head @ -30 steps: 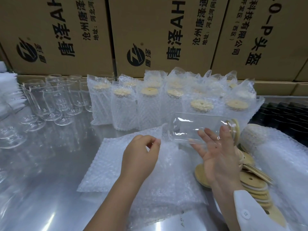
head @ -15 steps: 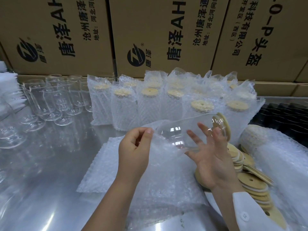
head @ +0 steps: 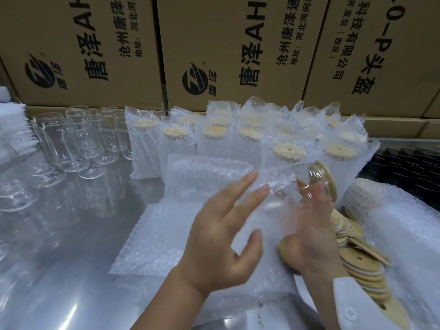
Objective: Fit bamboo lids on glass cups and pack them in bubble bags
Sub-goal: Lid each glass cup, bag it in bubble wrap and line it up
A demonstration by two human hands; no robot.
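Note:
A glass cup with a bamboo lid lies sideways in the air, most of its body inside a bubble bag. Only the lidded end sticks out to the right. My right hand grips the cup from below near the lid, its fingertips showing through the glass. With fingers spread and straight, my left hand lies against the bag's near side. Both hands are blurred by motion. Under them lies a flat pile of bubble bags.
Several packed cups stand in rows behind. Bare glass cups crowd the back left of the steel table. Loose bamboo lids are heaped at the right beside bubble-wrapped bundles. Cardboard cartons wall the back.
The cup's base has slid left into the bubble bag. My left hand has let go of its pinch on the bag's mouth and spread flat over the bag.

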